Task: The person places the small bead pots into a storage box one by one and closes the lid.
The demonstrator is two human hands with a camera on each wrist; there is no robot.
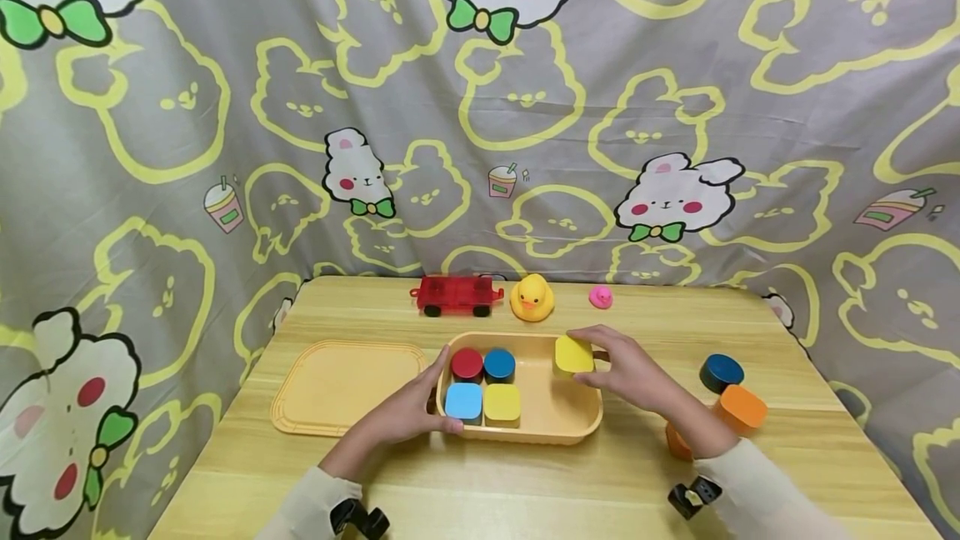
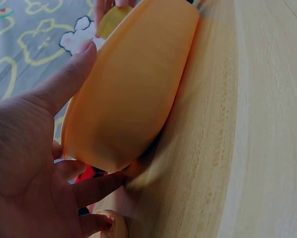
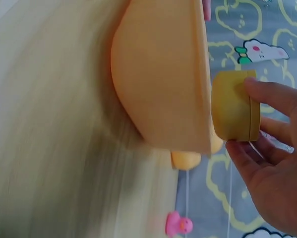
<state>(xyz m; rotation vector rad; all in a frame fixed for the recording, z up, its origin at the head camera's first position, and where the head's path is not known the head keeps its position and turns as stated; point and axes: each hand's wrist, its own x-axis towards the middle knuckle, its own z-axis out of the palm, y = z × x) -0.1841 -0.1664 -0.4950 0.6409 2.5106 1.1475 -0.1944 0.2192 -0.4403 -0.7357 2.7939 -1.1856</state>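
My left hand (image 1: 405, 408) holds the left end of a pale orange plastic box (image 1: 532, 433), thumb at the front rim and fingers round the end wall. Inside at the left sit a red round block (image 1: 467, 363), a dark blue round block (image 1: 499, 363), a light blue rounded-square block (image 1: 463, 401) and a yellow one (image 1: 502, 403). With thumb and fingers, my right hand (image 1: 633, 375) pinches another yellow rounded-square block (image 1: 573, 354) over the box's right end. In the right wrist view, this yellow block (image 3: 233, 105) shows a seam and stands above the rim.
A flat orange lid (image 1: 337, 390) lies left of the box. Behind are a red toy wagon (image 1: 455, 296), a yellow duck (image 1: 532, 298) and a small pink duck (image 1: 601, 297). Beyond my right forearm stand a dark blue round block (image 1: 722, 373) and orange blocks (image 1: 742, 407).
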